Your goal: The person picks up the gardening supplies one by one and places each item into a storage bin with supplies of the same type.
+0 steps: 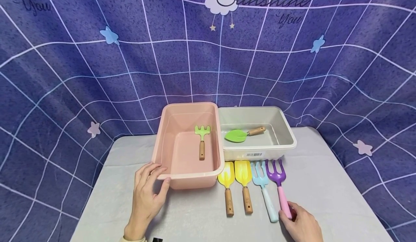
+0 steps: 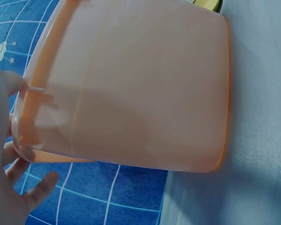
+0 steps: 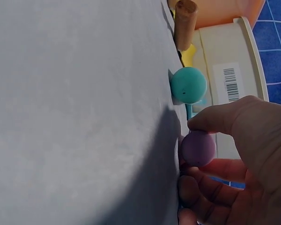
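My left hand holds the front left corner of a pink bin, fingers over the rim and thumb against the front. In the left wrist view, the bin's wall fills the middle. At the right, my right hand pinches the handle end of a purple garden hand fork with a pink handle, lying on the table. The right wrist view shows thumb and fingers around that round end. Just left of it lies a light blue hand fork.
Two yellow shovels with wooden handles lie left of the forks. Behind them stands a grey-white bin holding a green trowel. Inside the pink bin lies a small green rake. A purple-blue patterned cloth hangs behind.
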Demonstrator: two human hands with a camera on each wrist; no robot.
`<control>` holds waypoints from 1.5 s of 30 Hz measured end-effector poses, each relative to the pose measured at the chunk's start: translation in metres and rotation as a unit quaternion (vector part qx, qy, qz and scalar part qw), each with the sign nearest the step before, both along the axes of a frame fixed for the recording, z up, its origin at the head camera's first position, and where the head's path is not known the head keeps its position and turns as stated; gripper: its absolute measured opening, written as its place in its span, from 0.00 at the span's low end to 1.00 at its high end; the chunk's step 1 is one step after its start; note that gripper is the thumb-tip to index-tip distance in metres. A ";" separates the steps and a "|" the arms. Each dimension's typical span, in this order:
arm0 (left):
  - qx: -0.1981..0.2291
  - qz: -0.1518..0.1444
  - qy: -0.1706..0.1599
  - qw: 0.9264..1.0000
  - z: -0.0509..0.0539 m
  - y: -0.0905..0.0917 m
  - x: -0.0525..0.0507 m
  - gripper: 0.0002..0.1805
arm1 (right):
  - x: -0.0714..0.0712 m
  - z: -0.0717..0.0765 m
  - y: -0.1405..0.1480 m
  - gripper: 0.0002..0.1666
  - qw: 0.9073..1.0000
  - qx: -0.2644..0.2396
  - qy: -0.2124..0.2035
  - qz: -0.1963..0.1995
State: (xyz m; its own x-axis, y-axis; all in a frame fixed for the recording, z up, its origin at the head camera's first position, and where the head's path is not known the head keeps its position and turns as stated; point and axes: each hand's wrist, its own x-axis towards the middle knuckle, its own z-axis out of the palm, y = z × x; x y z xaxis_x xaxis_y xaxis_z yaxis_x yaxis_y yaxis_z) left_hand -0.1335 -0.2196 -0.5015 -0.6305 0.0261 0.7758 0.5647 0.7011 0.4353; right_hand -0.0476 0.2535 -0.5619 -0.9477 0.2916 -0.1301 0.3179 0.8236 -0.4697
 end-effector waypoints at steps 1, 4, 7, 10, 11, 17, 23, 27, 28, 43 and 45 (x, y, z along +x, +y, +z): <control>0.000 0.000 0.000 1.000 0.000 0.000 0.000 0.17 | 0.000 0.000 0.000 0.34 1.000 0.000 0.002 -0.002; 0.000 0.001 -0.001 1.000 0.000 0.000 0.000 0.17 | 0.001 -0.001 -0.001 0.32 1.000 -0.001 0.011 -0.015; 0.000 0.002 -0.003 1.000 0.000 0.000 0.001 0.17 | 0.003 -0.001 -0.003 0.31 0.999 -0.005 0.024 -0.028; 0.000 0.003 -0.004 1.000 0.000 0.000 0.001 0.17 | 0.004 -0.001 -0.004 0.30 0.999 -0.007 0.033 -0.040; 0.000 0.003 -0.003 1.000 0.000 0.000 0.001 0.17 | 0.004 -0.001 -0.005 0.30 0.998 -0.007 0.035 -0.044; 0.002 0.003 -0.002 1.000 0.000 0.000 0.001 0.17 | 0.006 -0.002 -0.009 0.29 0.995 -0.010 0.073 -0.073; 0.002 0.001 0.001 1.000 0.000 0.001 0.000 0.17 | 0.006 -0.003 -0.011 0.24 0.982 -0.010 0.162 -0.097; 0.003 0.000 0.001 1.000 0.000 0.001 0.000 0.17 | 0.006 -0.003 -0.011 0.20 0.966 0.001 0.233 -0.108; 0.003 0.000 0.000 1.000 0.000 0.001 0.001 0.17 | 0.006 -0.002 -0.010 0.20 0.964 0.002 0.240 -0.112; 0.003 0.002 -0.002 1.000 -0.003 0.001 0.000 0.17 | 0.009 0.004 -0.012 0.18 0.950 -0.006 0.280 -0.137; 0.003 0.002 -0.003 1.000 -0.003 0.000 0.000 0.17 | 0.009 0.004 -0.011 0.18 0.949 -0.007 0.286 -0.135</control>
State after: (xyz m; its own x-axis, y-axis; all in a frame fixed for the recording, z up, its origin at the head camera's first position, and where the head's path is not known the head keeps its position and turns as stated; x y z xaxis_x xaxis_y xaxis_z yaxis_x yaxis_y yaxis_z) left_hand -0.1332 -0.2192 -0.5044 -0.6350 0.0198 0.7723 0.5600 0.7004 0.4425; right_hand -0.0383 0.2426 -0.5574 -0.7559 0.5356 0.3764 0.2062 0.7405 -0.6397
